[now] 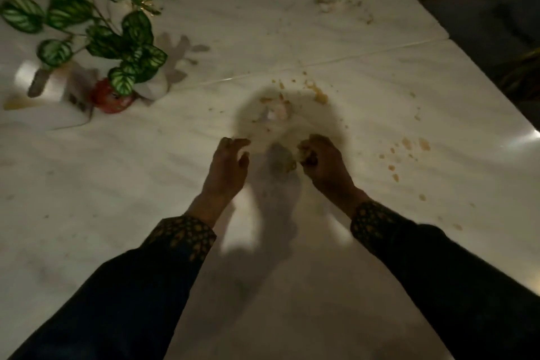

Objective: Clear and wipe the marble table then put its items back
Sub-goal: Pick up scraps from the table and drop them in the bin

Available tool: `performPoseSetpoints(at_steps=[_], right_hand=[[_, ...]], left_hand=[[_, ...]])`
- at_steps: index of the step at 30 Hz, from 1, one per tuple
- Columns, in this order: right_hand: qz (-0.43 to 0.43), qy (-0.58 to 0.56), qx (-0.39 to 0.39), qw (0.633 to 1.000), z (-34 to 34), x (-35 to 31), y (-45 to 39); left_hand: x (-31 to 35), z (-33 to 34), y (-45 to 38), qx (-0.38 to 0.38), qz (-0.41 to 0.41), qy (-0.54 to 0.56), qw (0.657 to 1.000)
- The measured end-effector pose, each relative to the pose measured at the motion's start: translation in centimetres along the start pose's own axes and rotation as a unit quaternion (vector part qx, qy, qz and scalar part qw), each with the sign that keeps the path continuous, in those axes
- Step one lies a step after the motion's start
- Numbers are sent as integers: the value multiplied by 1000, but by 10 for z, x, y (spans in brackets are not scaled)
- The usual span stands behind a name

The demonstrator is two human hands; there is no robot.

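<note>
- Head view: the white marble table (292,23) is strewn with yellowish crumbs (318,95) and spots, thickest around a blurred pale plate (271,117) near the middle.
- The left hand (226,168) hovers at the plate's near-left rim, fingers loosely curved and apart, holding nothing.
- The right hand (321,161) is curled around a small pale scrap of food (301,153) at the plate's near-right rim.
- A striped-leaf plant (96,23) in a red pot (109,98) stands far left, well apart from the hands.
</note>
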State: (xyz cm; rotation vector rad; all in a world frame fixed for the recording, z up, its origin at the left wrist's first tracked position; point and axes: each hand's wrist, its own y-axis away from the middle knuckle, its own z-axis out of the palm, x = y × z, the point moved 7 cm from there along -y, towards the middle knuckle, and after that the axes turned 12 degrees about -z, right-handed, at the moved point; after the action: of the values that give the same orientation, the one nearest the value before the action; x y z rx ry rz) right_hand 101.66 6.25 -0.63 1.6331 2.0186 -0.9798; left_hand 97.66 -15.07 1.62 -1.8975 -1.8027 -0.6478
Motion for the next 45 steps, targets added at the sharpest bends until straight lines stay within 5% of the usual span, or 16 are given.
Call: performPoseSetpoints(at_steps=[8,12,22,34,45], right_hand=[[-30,62,-67,995,48,15,-145],[31,148,-144,978,77,35,-150],[43,87,-112,989,61,18,-122],[-35,5,-126,991,97,-132,-53],[-147,-11,-132,980,213,-359,-11]], left_hand=[[-71,-64,-24,98,-88,35,991],[-101,-58,-25,85,-129,43,987],[-107,-41,-13,45,-139,75,986],[-136,-114,68,61,-129,79,986],[-299,-278,168,105,-137,34,984]])
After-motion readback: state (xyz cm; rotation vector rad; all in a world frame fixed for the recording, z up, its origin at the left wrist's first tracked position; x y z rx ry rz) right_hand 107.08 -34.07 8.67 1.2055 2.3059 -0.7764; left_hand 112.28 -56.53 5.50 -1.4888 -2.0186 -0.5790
